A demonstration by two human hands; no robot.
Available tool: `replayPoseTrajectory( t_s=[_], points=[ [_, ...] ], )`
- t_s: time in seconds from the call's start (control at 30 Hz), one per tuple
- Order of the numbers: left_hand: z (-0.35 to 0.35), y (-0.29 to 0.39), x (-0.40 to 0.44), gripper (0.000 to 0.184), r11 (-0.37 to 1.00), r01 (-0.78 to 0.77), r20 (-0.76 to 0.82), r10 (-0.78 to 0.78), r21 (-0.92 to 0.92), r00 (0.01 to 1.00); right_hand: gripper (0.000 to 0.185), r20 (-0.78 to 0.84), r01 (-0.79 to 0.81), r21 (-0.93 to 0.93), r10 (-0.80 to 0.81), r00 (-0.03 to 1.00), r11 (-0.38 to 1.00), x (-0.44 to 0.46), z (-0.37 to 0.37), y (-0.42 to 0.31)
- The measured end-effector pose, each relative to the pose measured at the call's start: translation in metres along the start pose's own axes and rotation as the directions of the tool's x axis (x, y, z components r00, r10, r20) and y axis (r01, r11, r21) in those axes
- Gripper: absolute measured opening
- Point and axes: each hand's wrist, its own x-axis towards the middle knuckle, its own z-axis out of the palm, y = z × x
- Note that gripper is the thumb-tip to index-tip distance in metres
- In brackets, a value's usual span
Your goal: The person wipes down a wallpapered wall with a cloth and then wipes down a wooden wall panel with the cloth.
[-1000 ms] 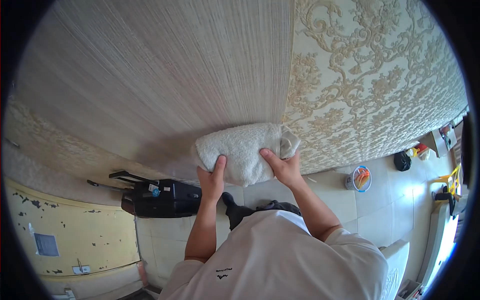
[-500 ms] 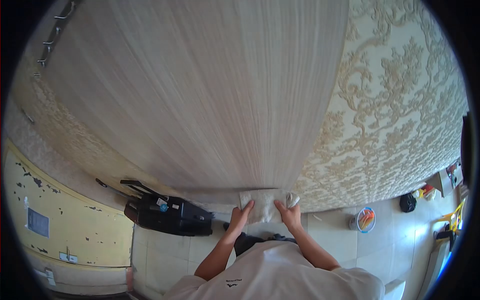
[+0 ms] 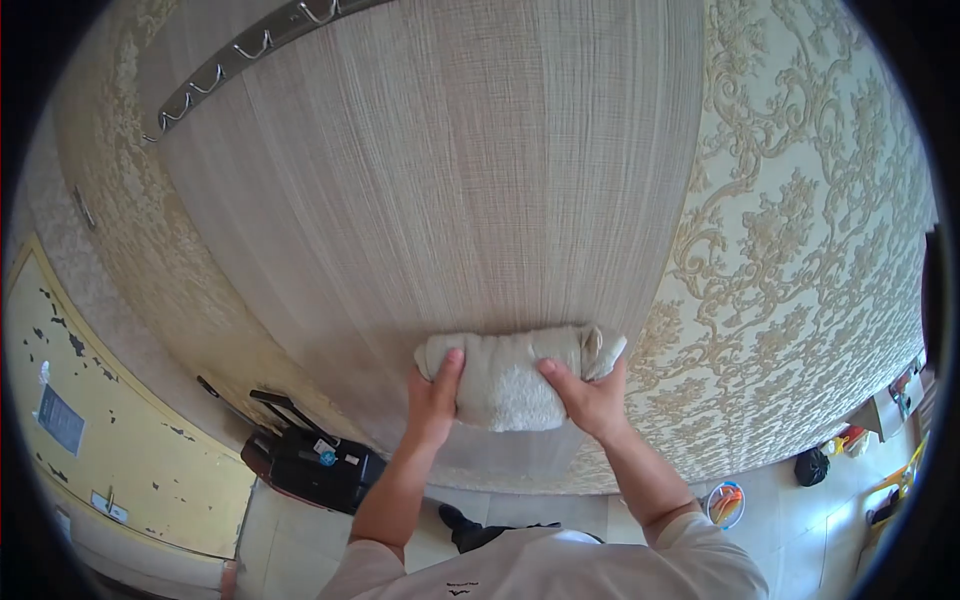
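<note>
A folded whitish towel (image 3: 510, 385) spans the space between my two hands, near the lower part of a wood-grain wall panel (image 3: 480, 190). Its far edge is against or very close to the panel; I cannot tell which. My left hand (image 3: 435, 395) grips the towel's left end, thumb on top and fingers hidden beneath. My right hand (image 3: 592, 395) holds the right end in the same way, the thumb pointing inward. A loose fold of the towel sticks up beside the right hand.
A metal hook rail (image 3: 235, 65) is fixed at the panel's upper left. Patterned wallpaper (image 3: 790, 230) covers the wall at right. On the floor stand a black suitcase (image 3: 320, 470), a bucket (image 3: 724, 504) and a black bag (image 3: 811, 466). A peeling yellow door (image 3: 130, 430) is at left.
Both hands have moved forward and up with the towel, away from my body, and it looks larger. The view has shifted, bringing more of the hook rail into sight.
</note>
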Motion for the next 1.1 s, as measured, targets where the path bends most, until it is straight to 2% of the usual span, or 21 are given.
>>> replayPoseTrajectory(
  t_s=[0.07, 0.1, 0.17, 0.2, 0.23, 0.27, 0.3, 0.37, 0.43, 0.53, 0.57, 0.6, 0.67, 0.77, 0.83, 0.87, 0.93, 1.0, 1.1],
  points=[
    [0.005, 0.033, 0.011, 0.044, 0.983, -0.181, 0.045, 0.18, 0.041, 0.983, 0.03, 0.057, 0.12, -0.042, -0.117, 0.991, 0.992, 0.019, 0.007, -0.028],
    [0.008, 0.046, 0.018, 0.044, 0.981, -0.188, 0.049, 0.186, 0.037, 0.981, 0.03, 0.056, 0.128, -0.044, -0.125, 0.991, 0.991, 0.028, 0.011, -0.04],
    [0.013, 0.073, 0.031, 0.042, 0.953, -0.302, 0.016, 0.302, 0.0, 0.953, 0.029, 0.102, 0.238, -0.084, -0.229, 0.968, 0.968, 0.045, 0.017, -0.064],
    [0.013, 0.088, 0.039, 0.041, 0.93, -0.368, 0.053, 0.367, 0.014, 0.929, 0.029, 0.1, 0.241, -0.083, -0.233, 0.967, 0.967, 0.053, 0.021, -0.077],
    [0.014, 0.106, 0.047, 0.041, 0.901, -0.433, 0.091, 0.429, 0.026, 0.899, 0.028, 0.118, 0.309, -0.097, -0.297, 0.947, 0.946, 0.061, 0.026, -0.091],
    [0.019, 0.125, 0.054, 0.041, 0.877, -0.479, 0.065, 0.476, 0.037, 0.877, 0.027, 0.137, 0.374, -0.111, -0.359, 0.923, 0.921, 0.07, 0.03, -0.104],
    [0.024, 0.144, 0.06, 0.041, 0.852, -0.522, 0.037, 0.52, 0.048, 0.853, 0.027, 0.135, 0.375, -0.112, -0.359, 0.923, 0.92, 0.079, 0.035, -0.116],
    [0.031, 0.183, 0.072, 0.043, 0.8, -0.598, 0.071, 0.594, 0.056, 0.801, 0.026, 0.154, 0.542, -0.13, -0.523, 0.838, 0.83, 0.098, 0.043, -0.137],
    [0.035, 0.212, 0.079, 0.043, 0.766, -0.636, 0.106, 0.628, 0.087, 0.771, 0.025, 0.15, 0.569, -0.147, -0.55, 0.821, 0.809, 0.114, 0.049, -0.155],
    [0.043, 0.228, 0.079, 0.045, 0.793, -0.607, 0.099, 0.601, 0.046, 0.793, 0.025, 0.117, 0.617, -0.16, -0.606, 0.787, 0.77, 0.122, 0.058, -0.16],
    [0.038, 0.225, 0.079, 0.045, 0.79, -0.607, 0.131, 0.595, 0.085, 0.793, 0.025, 0.093, 0.644, -0.152, -0.638, 0.764, 0.75, 0.122, 0.058, -0.158],
    [0.037, 0.218, 0.078, 0.045, 0.798, -0.597, 0.131, 0.585, 0.084, 0.8, 0.025, 0.094, 0.635, -0.158, -0.629, 0.772, 0.756, 0.118, 0.055, -0.153],
    [0.032, 0.194, 0.071, 0.041, 0.721, -0.647, 0.092, 0.647, 0.249, 0.757, 0.025, 0.18, 0.603, -0.314, -0.578, 0.796, 0.733, 0.101, 0.048, -0.137],
    [0.008, 0.13, 0.061, 0.038, 0.84, -0.501, 0.093, 0.493, 0.21, 0.865, 0.03, 0.17, 0.416, -0.261, -0.383, 0.908, 0.871, 0.065, 0.042, -0.092],
    [-0.011, 0.075, 0.044, 0.041, 0.894, -0.372, 0.052, 0.371, 0.248, 0.927, 0.03, 0.184, 0.288, -0.403, -0.232, 0.955, 0.868, 0.034, 0.036, -0.056],
    [-0.023, 0.045, 0.037, 0.043, 0.903, -0.306, 0.043, 0.308, 0.303, 0.951, 0.028, 0.187, 0.233, -0.401, -0.169, 0.968, 0.886, 0.02, 0.033, -0.038],
    [-0.036, -0.016, 0.016, 0.043, 0.924, -0.258, -0.001, 0.269, 0.282, 0.963, 0.026, 0.169, 0.138, -0.396, -0.075, 0.983, 0.908, -0.006, 0.022, 0.007],
    [-0.048, -0.076, -0.005, 0.04, 0.944, -0.119, -0.018, 0.131, 0.308, 0.991, 0.022, 0.14, -0.044, -0.387, 0.106, 0.984, 0.921, -0.032, 0.007, 0.062],
    [-0.06, -0.144, -0.034, 0.031, 0.937, -0.013, 0.0, 0.014, 0.349, 1.0, 0.019, 0.044, -0.145, -0.424, 0.18, 0.983, 0.894, -0.076, -0.004, 0.121]
  ],
)
